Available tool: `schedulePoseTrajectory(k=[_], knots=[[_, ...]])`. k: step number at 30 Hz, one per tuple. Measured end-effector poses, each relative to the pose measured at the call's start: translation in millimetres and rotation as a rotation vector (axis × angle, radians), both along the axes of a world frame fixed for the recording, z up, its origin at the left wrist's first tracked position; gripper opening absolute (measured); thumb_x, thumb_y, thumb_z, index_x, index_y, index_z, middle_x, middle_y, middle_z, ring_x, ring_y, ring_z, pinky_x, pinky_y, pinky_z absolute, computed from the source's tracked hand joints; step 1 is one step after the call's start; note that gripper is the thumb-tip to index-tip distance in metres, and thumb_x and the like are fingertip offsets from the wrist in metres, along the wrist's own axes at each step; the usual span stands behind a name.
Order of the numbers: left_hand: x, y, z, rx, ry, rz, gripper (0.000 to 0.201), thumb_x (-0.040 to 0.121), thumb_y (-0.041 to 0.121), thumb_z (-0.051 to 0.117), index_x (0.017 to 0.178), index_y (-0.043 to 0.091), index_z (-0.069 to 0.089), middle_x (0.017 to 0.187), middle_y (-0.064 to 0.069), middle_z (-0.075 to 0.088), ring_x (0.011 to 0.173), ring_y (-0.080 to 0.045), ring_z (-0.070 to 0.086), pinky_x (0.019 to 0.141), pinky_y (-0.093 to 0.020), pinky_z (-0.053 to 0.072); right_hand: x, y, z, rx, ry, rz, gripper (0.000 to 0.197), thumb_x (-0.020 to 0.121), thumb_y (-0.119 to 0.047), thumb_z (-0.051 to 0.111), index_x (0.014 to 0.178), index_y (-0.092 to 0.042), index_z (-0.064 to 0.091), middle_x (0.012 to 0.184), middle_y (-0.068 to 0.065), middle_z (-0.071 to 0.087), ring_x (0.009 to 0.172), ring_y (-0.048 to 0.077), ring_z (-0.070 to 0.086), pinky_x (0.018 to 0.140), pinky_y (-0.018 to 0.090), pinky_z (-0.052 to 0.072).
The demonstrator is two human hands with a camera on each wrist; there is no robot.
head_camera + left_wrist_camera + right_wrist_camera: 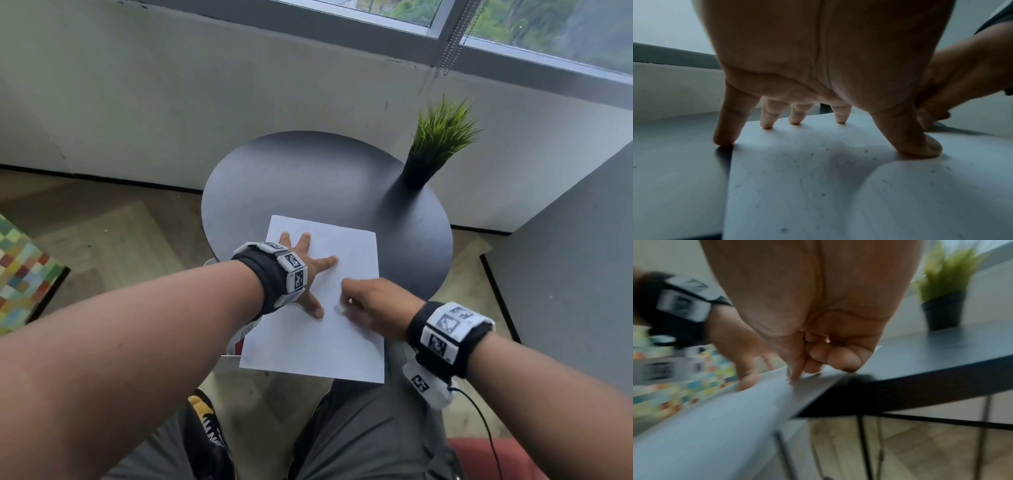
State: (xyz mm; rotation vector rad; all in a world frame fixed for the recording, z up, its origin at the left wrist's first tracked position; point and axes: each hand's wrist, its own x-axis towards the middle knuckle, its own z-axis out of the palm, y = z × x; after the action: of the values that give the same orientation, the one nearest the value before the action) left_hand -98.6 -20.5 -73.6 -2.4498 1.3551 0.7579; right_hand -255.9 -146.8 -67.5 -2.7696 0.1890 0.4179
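Observation:
A white sheet of paper [318, 342] lies on the near side of a round black table [308, 178], and its near part hangs past the table edge. My left hand [308, 263] is spread flat on the sheet's left half, fingertips [766, 125] and thumb pressing down; the little finger touches the table [674, 162] beside the paper [818, 186]. My right hand [373, 308] sits on the sheet's right half with curled fingers [838, 360] pinched together at the paper [715, 418]. A small pale blurred thing [339, 309] shows at its fingertips. Dark specks dot the sheet.
A potted green plant [442, 137] stands at the table's far right. A grey panel [565, 274] rises on the right and a multicoloured checkered seat [20, 267] is at the left. My legs are under the paper. Thin black table legs [863, 443] stand on wooden floor.

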Motion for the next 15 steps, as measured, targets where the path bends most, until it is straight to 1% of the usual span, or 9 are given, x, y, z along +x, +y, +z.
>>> schedulePoseTrajectory(k=[3,4,5,7,9,10,12,14,15], knots=[[-1.5,-2.5,1.8,0.010,0.000,0.006,0.116,0.063,0.080,0.074,0.150,0.062,0.000,0.167,-0.010,-0.013,0.149,-0.052,-0.010,0.113,-0.073,0.021,3.7,-37.9,2.7,0.003,-0.027,-0.304,0.019,0.094,-0.037,0.054,0.090,-0.019,0.051,0.085,-0.001,0.062,0.079,0.023,0.057,0.072,0.035,0.050],[-1.6,-3.2,2.2,0.016,-0.004,0.006,0.116,0.063,0.080,0.074,0.150,0.063,-0.001,0.167,-0.010,-0.013,0.148,-0.053,-0.009,0.113,-0.073,0.021,4.4,-40.2,2.2,-0.024,-0.034,-0.359,0.019,0.094,-0.036,0.052,0.089,-0.018,0.049,0.086,0.001,0.062,0.079,0.025,0.057,0.073,0.037,0.051],[-1.4,-4.2,1.9,0.021,-0.008,0.003,0.116,0.063,0.080,0.074,0.149,0.063,-0.001,0.167,-0.011,-0.013,0.148,-0.054,-0.009,0.112,-0.073,0.021,4.6,-34.9,2.0,-0.062,-0.037,-0.346,0.019,0.094,-0.035,0.050,0.090,-0.017,0.047,0.087,0.003,0.061,0.080,0.027,0.057,0.073,0.038,0.051],[-1.1,-5.6,0.0,0.025,-0.011,0.002,0.117,0.062,0.080,0.074,0.148,0.064,-0.003,0.167,-0.013,-0.015,0.148,-0.054,-0.009,0.113,-0.073,0.020,1.7,-8.6,-1.2,-0.078,-0.028,-0.185,0.018,0.095,-0.033,0.048,0.093,-0.015,0.046,0.088,0.003,0.060,0.080,0.027,0.054,0.069,0.035,0.047],[-0.3,-5.7,-0.4,0.039,-0.014,0.004,0.118,0.060,0.082,0.073,0.147,0.066,-0.006,0.167,-0.013,-0.018,0.148,-0.055,-0.009,0.113,-0.074,0.019,-5.5,12.3,1.4,-0.006,0.003,-0.004,0.018,0.096,-0.035,0.049,0.093,-0.017,0.048,0.085,-0.003,0.056,0.077,0.022,0.050,0.066,0.030,0.041],[-0.1,-6.1,-0.2,0.048,-0.016,0.002,0.119,0.059,0.083,0.073,0.146,0.066,-0.007,0.167,-0.013,-0.018,0.148,-0.055,-0.009,0.113,-0.074,0.019,-6.3,7.9,2.9,0.020,0.016,-0.002,0.017,0.095,-0.036,0.051,0.094,-0.019,0.050,0.084,-0.005,0.056,0.076,0.019,0.050,0.066,0.029,0.041],[-0.5,-6.9,0.6,0.054,-0.020,0.000,0.119,0.058,0.084,0.072,0.145,0.067,-0.007,0.167,-0.012,-0.017,0.148,-0.055,-0.007,0.112,-0.074,0.020,-0.9,-17.7,3.0,0.048,0.019,-0.166,0.017,0.094,-0.036,0.055,0.094,-0.019,0.052,0.084,-0.004,0.059,0.076,0.020,0.055,0.069,0.029,0.047],[-1.4,-7.1,1.4,0.053,-0.026,-0.003,0.118,0.058,0.084,0.072,0.145,0.068,-0.007,0.167,-0.012,-0.015,0.148,-0.055,-0.005,0.111,-0.074,0.022,3.7,-40.0,2.9,0.013,-0.015,-0.370,0.018,0.093,-0.037,0.054,0.091,-0.019,0.050,0.087,0.001,0.063,0.079,0.025,0.058,0.074,0.036,0.052],[-1.6,-6.9,1.6,0.053,-0.029,-0.002,0.118,0.059,0.084,0.072,0.145,0.067,-0.006,0.167,-0.012,-0.015,0.148,-0.055,-0.005,0.111,-0.074,0.021,5.2,-40.3,0.7,-0.028,-0.025,-0.406,0.018,0.093,-0.036,0.051,0.090,-0.018,0.048,0.088,0.004,0.063,0.080,0.028,0.058,0.075,0.040,0.052]])
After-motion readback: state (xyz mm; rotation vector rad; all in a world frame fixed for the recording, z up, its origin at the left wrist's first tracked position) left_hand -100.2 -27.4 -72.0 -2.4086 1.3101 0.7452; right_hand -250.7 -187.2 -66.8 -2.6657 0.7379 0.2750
